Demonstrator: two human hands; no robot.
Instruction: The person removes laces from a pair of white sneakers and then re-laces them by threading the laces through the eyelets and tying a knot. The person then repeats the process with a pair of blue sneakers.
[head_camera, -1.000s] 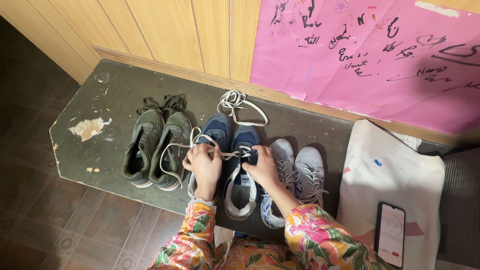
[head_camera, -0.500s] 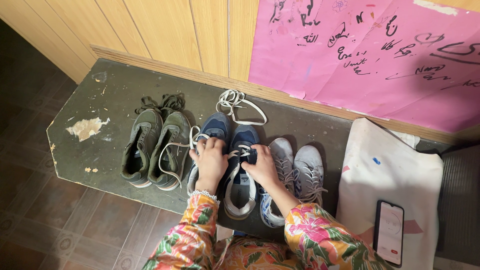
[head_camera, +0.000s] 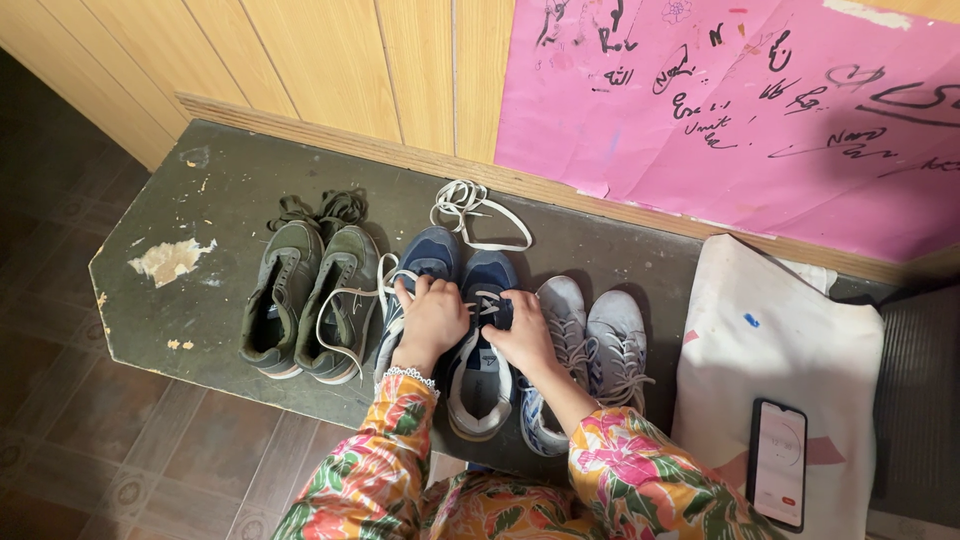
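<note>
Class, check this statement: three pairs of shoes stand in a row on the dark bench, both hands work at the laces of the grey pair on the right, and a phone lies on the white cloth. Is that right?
Not quite. In the head view the left hand and right hand work at the laces of the blue pair in the middle, not the grey pair. The rest holds: three pairs on the dark bench, including the green pair, and a phone on the white cloth.

Green shoes, grey shoes, phone, pink poster, white cloth

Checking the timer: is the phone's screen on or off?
On. The phone lies face up on the white cloth, its screen lit white with a dial and a red button.
</note>
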